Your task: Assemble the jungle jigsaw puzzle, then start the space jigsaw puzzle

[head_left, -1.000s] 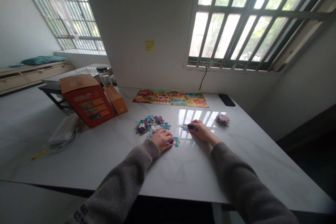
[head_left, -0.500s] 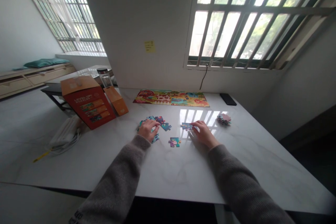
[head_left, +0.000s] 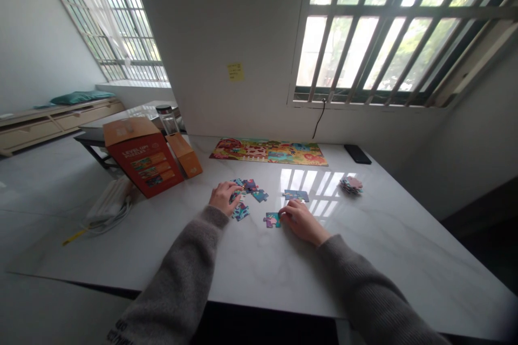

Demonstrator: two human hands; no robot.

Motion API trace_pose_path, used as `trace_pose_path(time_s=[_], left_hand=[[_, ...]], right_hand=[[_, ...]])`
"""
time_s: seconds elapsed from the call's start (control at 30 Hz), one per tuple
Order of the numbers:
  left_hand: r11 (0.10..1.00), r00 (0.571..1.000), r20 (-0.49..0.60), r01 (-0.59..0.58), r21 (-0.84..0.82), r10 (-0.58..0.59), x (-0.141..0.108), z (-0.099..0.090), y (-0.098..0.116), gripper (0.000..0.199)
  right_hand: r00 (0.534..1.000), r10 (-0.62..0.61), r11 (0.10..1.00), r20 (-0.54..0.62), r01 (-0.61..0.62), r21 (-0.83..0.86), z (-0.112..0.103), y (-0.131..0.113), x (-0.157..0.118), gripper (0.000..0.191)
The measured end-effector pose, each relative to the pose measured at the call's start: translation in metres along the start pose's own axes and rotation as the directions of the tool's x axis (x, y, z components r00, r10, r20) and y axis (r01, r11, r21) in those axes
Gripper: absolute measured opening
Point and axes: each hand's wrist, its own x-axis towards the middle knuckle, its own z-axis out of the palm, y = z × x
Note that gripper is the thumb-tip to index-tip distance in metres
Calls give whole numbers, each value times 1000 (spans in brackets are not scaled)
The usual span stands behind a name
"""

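Teal jigsaw piece (head_left: 272,220) at the right hand's (head_left: 301,221) curled fingertips (head_left: 283,211), left hand's (head_left: 223,198) fingers (head_left: 236,188) over loose pieces (head_left: 242,211), no clear grip!

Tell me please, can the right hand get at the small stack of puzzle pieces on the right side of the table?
Probably yes. The right hand lies near the small stack of puzzle pieces on the white marble table, and nothing seems to stand between them, only a patch of window light.
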Motion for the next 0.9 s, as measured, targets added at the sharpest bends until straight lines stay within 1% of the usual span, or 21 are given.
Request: trace_pose_path(time_s=[0.07,0.13,0.23,0.3,0.37,0.43,0.47,0.57,0.63,0.7,0.8,0.9], left_hand=[[999,1000,16,24,32,-24,0,1,-9,34],[996,997,23,75,53,-77,0,4,-20,42],[989,989,59,135,65,-139,-1,8,-34,49],[986,983,101,149,77,-156,-2,10,-38,49],[982,976,132,162,100,-174,-3,12,-39,49],[979,975,124,169,117,-184,-3,13,-37,50],[978,977,109,168,120,-181,-3,13,-35,51],[986,989,58,127,111,-134,-3,13,-27,49],[993,996,39,82,88,-86,-3,13,-19,46],[998,999,25,35,50,-36,-3,15,-9,44],[1000,1000,14,-20,-2,20,-4,19,4,39],[996,997,25,-78,-35,79,-6,23,12,35]], right_hand=[[1000,-4,1000,10,4,-7,3,-3,0,22],[1000,-14,1000,15,14,5,6,-5,2,22],[1000,-11,1000,14,11,29,12,-4,9,23],[999,48,998,-13,-48,-30,16,-2,16,23],[988,141,977,-69,-150,-154,20,-2,26,21],[970,205,935,-130,-233,-267,24,-4,37,20],[964,219,919,-148,-255,-301,26,-6,43,21],[959,234,897,-162,-277,-344,32,-15,59,31],[954,255,890,-158,-296,-346,36,-19,70,39],[949,276,888,-152,-312,-339,40,-21,78,43],[944,305,895,-126,-330,-300,44,-18,86,39],[935,333,902,-122,-353,-248,46,-12,85,35]])
